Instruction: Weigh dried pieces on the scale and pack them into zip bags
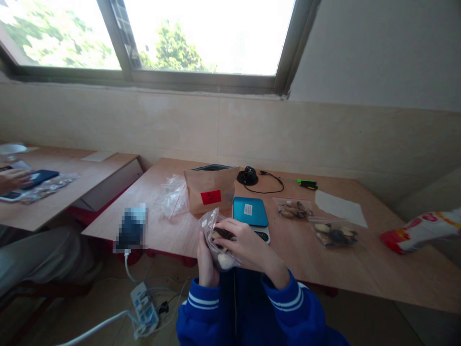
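Observation:
A clear zip-lock bag [225, 261] of dried brown slices and a pale lump is held in front of my body at the table edge. My left hand [206, 262] grips the bag's left side from below. Curled over the bag's mouth, my right hand [245, 240] has its fingertips at the brown slices near the top; whether it pinches a slice or only the plastic is hard to see. Just behind the bag sits a kitchen scale [251, 212] with a blue top. An upright brown paper pouch [212, 190] with a red label stands left of the scale.
Filled zip-lock bags [293, 209] [334, 234] and white paper [340, 208] lie to the right, before a red-and-white package [418, 233]. Empty plastic bags [173, 197] lie left. Behind are a black cabled device [248, 176] and a green-black tool [307, 184]. A co-worker's hand [14, 180] shows far left.

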Demonstrator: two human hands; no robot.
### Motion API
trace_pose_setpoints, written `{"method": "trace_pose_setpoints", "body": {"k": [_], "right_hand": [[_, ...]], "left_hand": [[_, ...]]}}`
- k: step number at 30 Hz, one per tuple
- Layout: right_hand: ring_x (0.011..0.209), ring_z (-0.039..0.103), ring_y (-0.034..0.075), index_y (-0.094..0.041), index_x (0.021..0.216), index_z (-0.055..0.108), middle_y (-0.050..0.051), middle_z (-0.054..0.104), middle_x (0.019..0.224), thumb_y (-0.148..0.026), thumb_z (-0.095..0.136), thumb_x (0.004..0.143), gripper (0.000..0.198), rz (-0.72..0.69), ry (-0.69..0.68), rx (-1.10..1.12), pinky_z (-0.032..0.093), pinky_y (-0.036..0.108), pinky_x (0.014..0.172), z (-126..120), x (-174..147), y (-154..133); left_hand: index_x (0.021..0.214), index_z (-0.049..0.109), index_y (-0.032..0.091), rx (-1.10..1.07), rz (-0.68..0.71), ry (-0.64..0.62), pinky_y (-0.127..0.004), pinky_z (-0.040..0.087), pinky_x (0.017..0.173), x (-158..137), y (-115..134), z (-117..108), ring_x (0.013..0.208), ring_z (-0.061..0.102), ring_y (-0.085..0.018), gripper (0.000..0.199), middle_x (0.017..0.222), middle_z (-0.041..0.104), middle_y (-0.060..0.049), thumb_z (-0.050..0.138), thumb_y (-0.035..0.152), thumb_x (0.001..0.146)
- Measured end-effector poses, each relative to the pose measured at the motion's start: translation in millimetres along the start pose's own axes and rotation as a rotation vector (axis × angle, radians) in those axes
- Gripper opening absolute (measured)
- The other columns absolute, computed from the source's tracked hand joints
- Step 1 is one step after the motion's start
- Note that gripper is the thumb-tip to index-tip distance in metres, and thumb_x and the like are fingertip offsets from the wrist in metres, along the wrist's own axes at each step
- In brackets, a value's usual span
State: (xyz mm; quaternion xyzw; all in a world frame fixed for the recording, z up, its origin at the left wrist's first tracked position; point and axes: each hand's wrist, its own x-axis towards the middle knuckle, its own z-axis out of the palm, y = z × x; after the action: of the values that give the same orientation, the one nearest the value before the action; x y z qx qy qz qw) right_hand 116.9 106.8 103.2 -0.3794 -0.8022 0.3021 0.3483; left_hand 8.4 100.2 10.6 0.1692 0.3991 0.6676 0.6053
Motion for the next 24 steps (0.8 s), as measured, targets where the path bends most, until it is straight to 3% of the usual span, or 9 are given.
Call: {"method": "trace_pose_setpoints", "body": {"k": [6,10,12,18,24], "right_hand": [[0.081,0.063,0.015,-0.021,0.092,0.067,0.0,0.068,0.09,-0.017,0.06,0.082,0.013,0.035,-0.047,0.064,0.052,0.026,0.074,-9,-1,-4],[0.084,0.065,0.015,-0.022,0.097,0.067,0.0,0.069,0.096,-0.02,0.06,0.082,0.017,0.091,0.003,0.103,0.052,0.025,0.072,-14,0,-2],[0.089,0.066,0.017,-0.024,0.102,0.066,0.001,0.069,0.102,-0.023,0.061,0.082,0.021,0.108,0.017,0.127,0.053,0.027,0.075,-16,1,-3],[0.098,0.065,0.018,-0.024,0.101,0.069,0.002,0.069,0.108,-0.023,0.064,0.081,0.02,0.104,0.003,0.109,0.053,0.029,0.083,-23,3,-13],[0.098,0.065,0.018,-0.023,0.101,0.068,0.004,0.068,0.109,-0.029,0.068,0.079,0.022,0.146,0.19,0.224,0.056,0.028,0.08,-21,5,-12]], "left_hand": [[0.117,0.063,0.013,-0.165,-0.176,-0.154,-0.039,0.048,0.097,-11,11,13,0.11,0.062,-0.025,0.056,0.108,0.07,-0.011,0.045,0.056,0.087],[0.121,0.062,0.017,-0.159,-0.272,-0.249,-0.041,0.047,0.098,-14,9,9,0.114,0.06,-0.027,0.055,0.111,0.069,-0.01,0.046,0.057,0.086],[0.12,0.063,0.018,-0.155,-0.315,-0.238,-0.041,0.047,0.099,-14,6,7,0.115,0.059,-0.027,0.052,0.112,0.069,-0.01,0.049,0.054,0.086],[0.117,0.064,0.017,-0.233,-0.266,-0.156,-0.037,0.046,0.101,-16,12,11,0.113,0.061,-0.025,0.042,0.117,0.068,-0.009,0.056,0.044,0.086],[0.12,0.062,0.018,-0.325,-0.308,-0.15,-0.036,0.047,0.099,-16,18,11,0.107,0.064,-0.022,0.041,0.116,0.068,-0.008,0.049,0.043,0.09]]}}
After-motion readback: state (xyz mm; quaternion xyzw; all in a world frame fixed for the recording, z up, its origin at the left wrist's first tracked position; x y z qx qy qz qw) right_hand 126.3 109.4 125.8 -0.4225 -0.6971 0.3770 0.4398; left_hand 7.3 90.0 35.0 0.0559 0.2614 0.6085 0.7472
